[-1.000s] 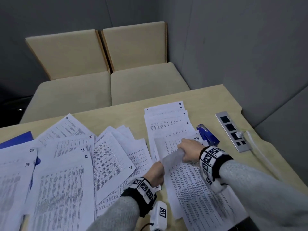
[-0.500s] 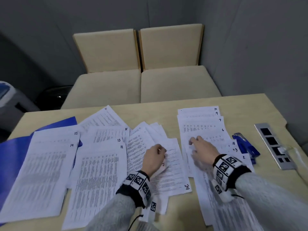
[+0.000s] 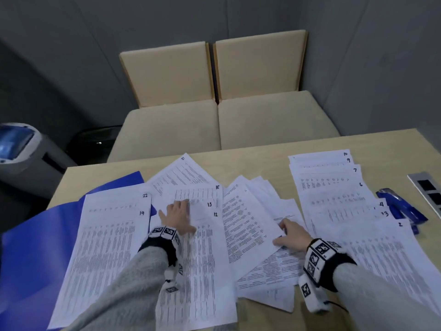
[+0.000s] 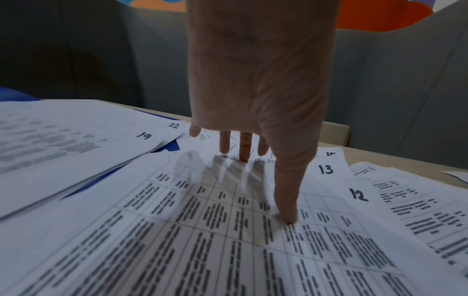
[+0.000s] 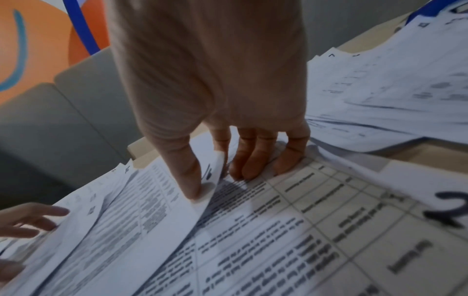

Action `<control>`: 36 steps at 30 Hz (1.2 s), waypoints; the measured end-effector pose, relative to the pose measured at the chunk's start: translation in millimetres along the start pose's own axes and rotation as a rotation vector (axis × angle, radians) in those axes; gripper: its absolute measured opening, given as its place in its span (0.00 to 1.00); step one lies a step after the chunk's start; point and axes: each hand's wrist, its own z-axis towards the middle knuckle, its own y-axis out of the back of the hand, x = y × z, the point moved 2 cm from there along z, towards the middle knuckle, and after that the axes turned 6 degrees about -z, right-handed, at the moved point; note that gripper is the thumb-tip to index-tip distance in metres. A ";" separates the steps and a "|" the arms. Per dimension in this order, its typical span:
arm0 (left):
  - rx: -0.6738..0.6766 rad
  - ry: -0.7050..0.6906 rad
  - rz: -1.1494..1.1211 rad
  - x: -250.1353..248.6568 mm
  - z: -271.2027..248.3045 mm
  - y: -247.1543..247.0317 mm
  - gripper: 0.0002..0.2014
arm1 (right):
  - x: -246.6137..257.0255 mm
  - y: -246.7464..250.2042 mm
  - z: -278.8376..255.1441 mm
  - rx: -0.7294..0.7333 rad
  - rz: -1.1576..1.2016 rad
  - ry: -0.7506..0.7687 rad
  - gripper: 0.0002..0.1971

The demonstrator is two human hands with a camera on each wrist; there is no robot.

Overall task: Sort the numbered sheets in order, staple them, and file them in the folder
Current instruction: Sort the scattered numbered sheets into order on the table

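Note:
Numbered printed sheets cover the table. My left hand [image 3: 177, 215] lies flat with spread straight fingers on sheet 13 [image 3: 209, 204], its thumb pressing sheet 12 [image 4: 358, 195]. My right hand [image 3: 285, 231] is on the loose middle pile [image 3: 248, 225]; in the right wrist view its thumb [image 5: 192, 180] and curled fingers pinch the raised edge of one sheet [image 5: 215, 170]. An overlapped stack [image 3: 334, 187] at the right shows 10, 9, 7, 6, 4, 3, 2. The blue folder [image 3: 35, 247] lies at the left under sheets 22 and 19 [image 3: 112, 235]. The blue stapler [image 3: 401, 209] sits right of the stack.
A grey socket panel [image 3: 427, 187] is set into the table at the far right. Two beige chairs [image 3: 214, 115] stand behind the table's far edge. A grey machine [image 3: 21, 144] stands on the floor at the left.
My left hand moved left from the middle pile onto sheets 12 and 13. My right hand left the right stack and came to the middle pile. The head view swung left.

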 end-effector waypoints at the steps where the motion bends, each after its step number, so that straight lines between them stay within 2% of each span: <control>1: 0.006 -0.024 0.026 1.8 2.4 1.3 0.46 | 0.3 0.1 0.3 -0.012 0.003 -0.007 0.14; 3: 0.016 -0.055 0.050 4.4 6.9 3.0 0.46 | 2.1 1.0 -1.0 -0.024 0.010 -0.025 0.13; 7: 0.044 -0.099 0.099 8.2 10.9 4.3 0.46 | 3.2 0.4 -2.4 -0.047 0.009 -0.053 0.19; 12: 0.018 -0.207 0.076 12.4 11.3 0.2 0.41 | 0.0 0.8 -3.0 -0.065 0.165 -0.108 0.12; 14: 0.033 -0.254 0.064 9.7 8.9 0.2 0.36 | 1.4 -2.8 -5.5 -0.132 0.243 -0.142 0.09; 17: 0.080 -0.320 0.001 6.4 10.4 0.5 0.20 | -1.9 -14.8 -5.9 -0.212 0.351 -0.201 0.03; 19: 0.138 -0.348 -0.049 5.9 16.0 6.0 0.16 | -1.8 -20.0 -6.8 -0.233 0.373 -0.220 0.04; 22: 0.190 -0.388 -0.072 -1.4 27.7 26.0 0.18 | 1.9 -21.3 -7.8 -0.246 0.390 -0.237 0.08; 26: 0.244 -0.402 0.140 -15.1 44.1 37.8 0.27 | 6.2 -20.4 -9.7 -0.253 0.379 -0.267 0.08; 27: 0.265 -0.399 0.171 -17.0 46.5 36.1 0.28 | 10.5 -20.1 -12.9 -0.284 0.348 -0.280 0.10; 30: 0.279 -0.399 0.162 -20.4 53.0 33.7 0.30 | 27.0 -20.7 -18.4 -0.509 0.119 -0.316 0.22; 32: 0.258 -0.389 0.071 -21.2 56.8 37.0 0.40 | 43.0 -21.0 -20.6 -0.562 -0.003 -0.317 0.27; 34: 0.249 -0.367 0.020 -20.8 60.6 41.6 0.56 | 45.3 -19.4 -18.1 -0.507 0.011 -0.401 0.31; 36: 0.245 -0.355 0.041 -20.8 65.2 43.7 0.64 | 36.5 -17.1 -13.3 -0.420 0.084 -0.491 0.32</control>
